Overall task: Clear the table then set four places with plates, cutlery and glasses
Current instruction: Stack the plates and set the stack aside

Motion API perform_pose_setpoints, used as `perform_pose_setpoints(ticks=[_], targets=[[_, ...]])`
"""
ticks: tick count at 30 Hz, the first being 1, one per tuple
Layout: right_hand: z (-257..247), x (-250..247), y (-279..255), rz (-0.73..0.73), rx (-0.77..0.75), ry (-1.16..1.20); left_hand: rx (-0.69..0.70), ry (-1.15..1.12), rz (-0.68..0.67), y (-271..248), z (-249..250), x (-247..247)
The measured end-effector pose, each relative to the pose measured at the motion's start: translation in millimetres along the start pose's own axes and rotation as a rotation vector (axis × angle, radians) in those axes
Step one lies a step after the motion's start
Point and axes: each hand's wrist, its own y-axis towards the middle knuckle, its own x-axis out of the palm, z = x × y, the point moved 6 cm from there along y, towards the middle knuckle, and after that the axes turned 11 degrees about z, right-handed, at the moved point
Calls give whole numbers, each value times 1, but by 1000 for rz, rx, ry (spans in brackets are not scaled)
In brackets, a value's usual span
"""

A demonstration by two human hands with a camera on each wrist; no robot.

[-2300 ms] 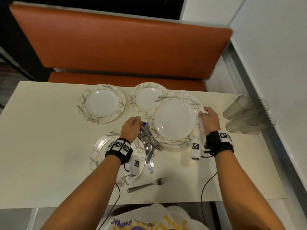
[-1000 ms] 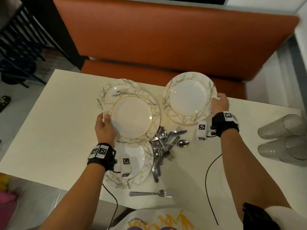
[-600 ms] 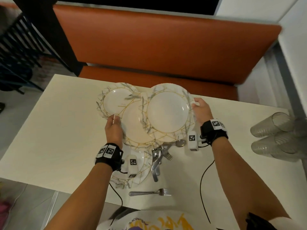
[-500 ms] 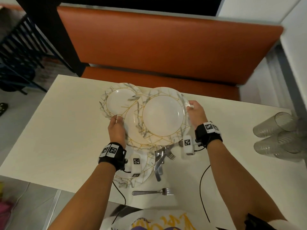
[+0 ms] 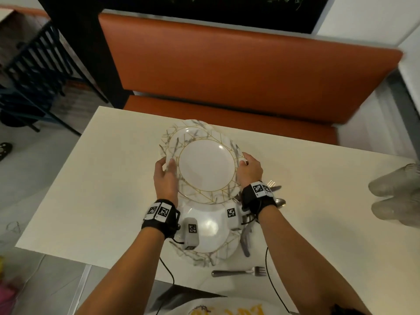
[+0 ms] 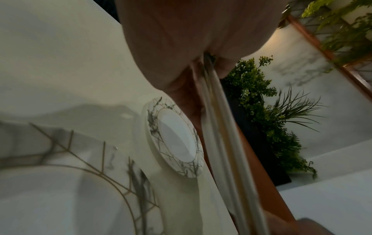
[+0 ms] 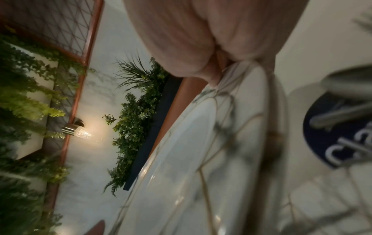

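Nearest the table edge a lone fork lies beside a marbled plate. Above it, left hand and right hand pinch opposite rims of the stacked plates, likely gathering them over a third plate beyond. Right of them, cutlery lies on a blue disc whose white lettering is only partly readable.

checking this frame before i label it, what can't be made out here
- Cutlery pile: head view, mostly hidden behind the right hand and its wristband; pieces cannot be counted.
- Far plate: head view, only a rim shows past the held plates.
- Glasses: head view, cut off by the right edge and blurred.
- Left hand fingers: under the plates' rim in the head view; the left wrist view shows mainly palm.
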Motion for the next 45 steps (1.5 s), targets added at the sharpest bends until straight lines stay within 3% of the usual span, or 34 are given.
perform_pose_setpoints(ticks=[4,10,16,21,25,31,37,41,45], targets=[[-22,38,-25,11,9,46,108,37,-23,25,10,-26],[-50,92,-20,-217,-185,-71,189,41,111,87,33,-74],[-37,107,23,-33,43,-270,235,67,109,126,52,-96],[-31,126,34,-65,223,-288,241,75,99,141,57,-103],[-27,133,41,-63,239,-273,254,75,100,148,61,-103],[-44,98,58,23,145,-106,256,23,126,162,75,-103],[-86,11,75,175,-130,-34,231,-4,102,160,79,-88],[-99,-18,79,63,-202,63,227,8,15,144,74,-72],[-91,-1,63,-78,-171,89,181,-57,-102,118,63,-53]])
